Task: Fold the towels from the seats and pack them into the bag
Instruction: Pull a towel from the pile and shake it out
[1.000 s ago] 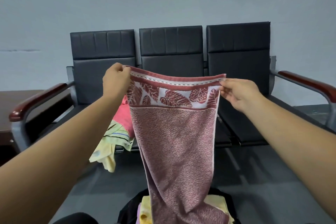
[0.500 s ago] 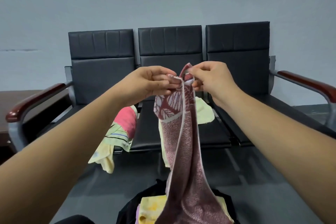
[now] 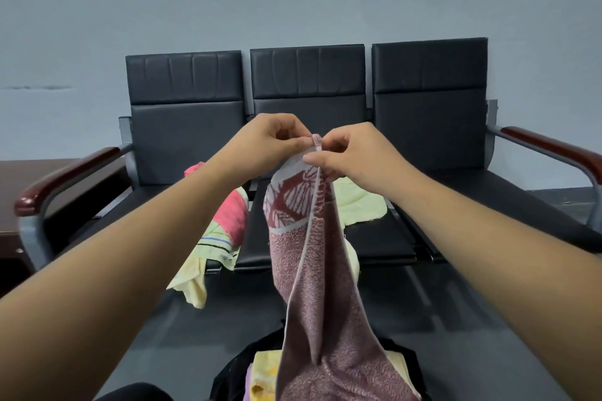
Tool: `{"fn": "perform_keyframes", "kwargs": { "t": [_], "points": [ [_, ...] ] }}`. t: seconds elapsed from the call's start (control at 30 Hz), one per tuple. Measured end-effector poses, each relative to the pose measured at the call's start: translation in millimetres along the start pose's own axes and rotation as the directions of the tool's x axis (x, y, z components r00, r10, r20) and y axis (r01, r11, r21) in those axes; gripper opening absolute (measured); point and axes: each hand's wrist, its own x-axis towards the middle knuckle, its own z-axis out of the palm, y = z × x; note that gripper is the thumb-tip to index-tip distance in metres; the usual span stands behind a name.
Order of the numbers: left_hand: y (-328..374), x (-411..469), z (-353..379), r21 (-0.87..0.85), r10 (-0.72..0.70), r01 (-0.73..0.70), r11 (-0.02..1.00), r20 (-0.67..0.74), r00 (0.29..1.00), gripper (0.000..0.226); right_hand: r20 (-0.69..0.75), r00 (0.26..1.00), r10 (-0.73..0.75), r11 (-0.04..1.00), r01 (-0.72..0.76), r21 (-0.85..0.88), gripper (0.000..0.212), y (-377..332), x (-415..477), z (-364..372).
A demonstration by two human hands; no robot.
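A dusty-red towel [image 3: 312,286] with a leaf-pattern border hangs folded lengthwise in front of me. My left hand [image 3: 270,143] and my right hand [image 3: 351,153] pinch its two top corners together, fingertips nearly touching. The towel's lower end drapes onto the open black bag [image 3: 407,365] at the bottom, where yellow folded towels [image 3: 265,374] lie. On the black seats [image 3: 456,198] behind lie a pink and striped towel [image 3: 228,221], a yellow one hanging off the seat edge [image 3: 192,283], and a pale green towel [image 3: 361,205].
The three-seat black bench has red-brown armrests at the left [image 3: 62,179] and right [image 3: 550,146]. A dark wooden table [image 3: 19,192] stands at the far left. Grey floor [image 3: 456,309] lies between me and the bench.
My hands came together from a spread-out hold, bringing the towel's two top corners to meet and folding it in half lengthwise. The towels on the seats became visible.
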Motion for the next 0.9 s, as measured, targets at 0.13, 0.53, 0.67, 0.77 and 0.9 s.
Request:
{"fn": "perform_keyframes", "kwargs": {
  "t": [0.13, 0.53, 0.67, 0.77, 0.9],
  "points": [
    [4, -4, -1, -0.103, -0.033, 0.04, 0.994, 0.064, 0.997, 0.033, -0.036, 0.999, 0.017, 0.997, -0.015, 0.072, 0.013, 5, 1, 3],
    [-51, -13, -21, -0.129, -0.189, 0.25, 0.96, 0.361, 0.913, 0.046, -0.15, 0.949, 0.277, 0.932, -0.228, 0.283, 0.021, 48, 5, -29],
    [-46, -4, -23, -0.045, -0.174, 0.187, 0.981, 0.21, 0.962, 0.03, -0.152, 0.911, 0.383, 0.886, -0.316, 0.34, 0.013, 61, 15, -31],
    [-27, 14, -31, -0.079, -0.109, 0.11, 0.991, 0.019, 0.994, 0.021, -0.147, 0.908, 0.392, 0.828, -0.278, 0.486, 0.005, 44, 34, -42],
    [16, 34, -58, -0.444, -0.025, -0.001, 0.896, -0.053, 0.998, 0.01, -0.018, 0.977, 0.211, 0.468, -0.085, 0.88, 0.021, -3, 54, -76]
  ]
}}
